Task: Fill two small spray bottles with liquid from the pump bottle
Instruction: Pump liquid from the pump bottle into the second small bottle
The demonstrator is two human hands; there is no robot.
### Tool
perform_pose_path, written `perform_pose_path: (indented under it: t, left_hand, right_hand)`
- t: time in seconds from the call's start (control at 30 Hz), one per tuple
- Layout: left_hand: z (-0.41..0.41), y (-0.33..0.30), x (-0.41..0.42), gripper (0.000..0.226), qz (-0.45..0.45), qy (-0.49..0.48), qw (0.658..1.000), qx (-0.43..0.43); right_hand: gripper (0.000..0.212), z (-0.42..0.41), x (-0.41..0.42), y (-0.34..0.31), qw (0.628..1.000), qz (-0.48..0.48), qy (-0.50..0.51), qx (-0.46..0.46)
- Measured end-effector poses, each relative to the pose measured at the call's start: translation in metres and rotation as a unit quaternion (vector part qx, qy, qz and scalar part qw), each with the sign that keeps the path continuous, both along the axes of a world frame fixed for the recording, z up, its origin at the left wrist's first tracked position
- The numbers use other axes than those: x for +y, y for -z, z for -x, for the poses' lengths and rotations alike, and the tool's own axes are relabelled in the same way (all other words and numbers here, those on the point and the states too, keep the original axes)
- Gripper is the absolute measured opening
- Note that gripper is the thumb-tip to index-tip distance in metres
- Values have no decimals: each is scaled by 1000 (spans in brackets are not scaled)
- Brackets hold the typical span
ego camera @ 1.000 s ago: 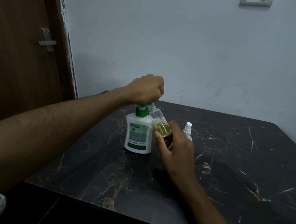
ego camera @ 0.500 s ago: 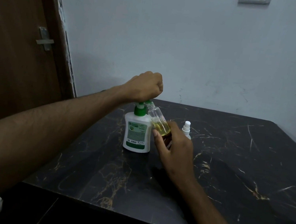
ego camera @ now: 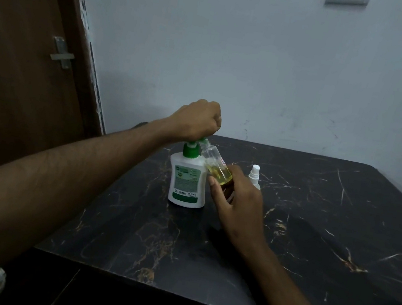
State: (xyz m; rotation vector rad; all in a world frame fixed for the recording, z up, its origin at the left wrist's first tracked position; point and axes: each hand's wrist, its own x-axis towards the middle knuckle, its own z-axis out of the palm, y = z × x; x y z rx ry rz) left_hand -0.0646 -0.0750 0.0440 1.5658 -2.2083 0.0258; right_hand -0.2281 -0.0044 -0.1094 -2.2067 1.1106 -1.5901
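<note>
- The left hand [ego camera: 197, 120], curled into a fist, is bearing down on the green pump head of the white pump bottle [ego camera: 188, 179], which is standing upright on the dark marble bench [ego camera: 313, 234].
- The right hand [ego camera: 236, 204] is gripping a clear small spray bottle [ego camera: 215, 163], tilting it so its open neck is meeting the pump spout; yellow liquid is sitting in its lower part.
- A second small spray bottle [ego camera: 254, 176], white-capped, is standing upright just right of that hand, partly hidden behind it.
</note>
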Motion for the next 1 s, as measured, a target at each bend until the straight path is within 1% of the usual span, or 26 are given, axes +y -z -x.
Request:
perform_pose_path:
  t: [0.17, 0.27, 0.37, 0.4, 0.53, 0.6, 0.7, 0.83, 1.0]
  left_hand:
    - [0, -8, 1, 29, -1, 2, 1000, -9]
    - [0, -5, -1, 18, -3, 6, 1000, -5]
    - [0, 0, -2, 26, -8, 5, 1000, -2]
    - [0, -1, -2, 25, -9, 7, 1000, -1]
    - [-1, -7, -1, 7, -6, 6, 1000, 0]
    - [-1, -5, -2, 9, -7, 5, 1000, 7]
    - [-1, 0, -2, 23, -8, 6, 1000, 10]
    - [-1, -6, 1, 16, 1, 3, 1000, -5]
    - [0, -4, -1, 25, 3, -2, 1000, -3]
  right_hand:
    - [21, -1, 1, -1, 1000, 0, -1, -4]
    - [21, -1, -1, -1, 1000, 3, 1, -2]
    - [20, 0, -1, 0, 1000, 4, 1, -2]
    - [21, -1, 0, 0, 1000, 5, 1, -3]
    - [22, -1, 1, -1, 1000, 6, 2, -4]
    - [22, 0, 1, -1, 1000, 6, 4, -5]
    - [23, 0, 1, -1, 1000, 5, 3, -5]
    - [20, 0, 2, -2, 1000, 3, 3, -7]
    - [22, 0, 0, -1, 1000, 2, 7, -1]
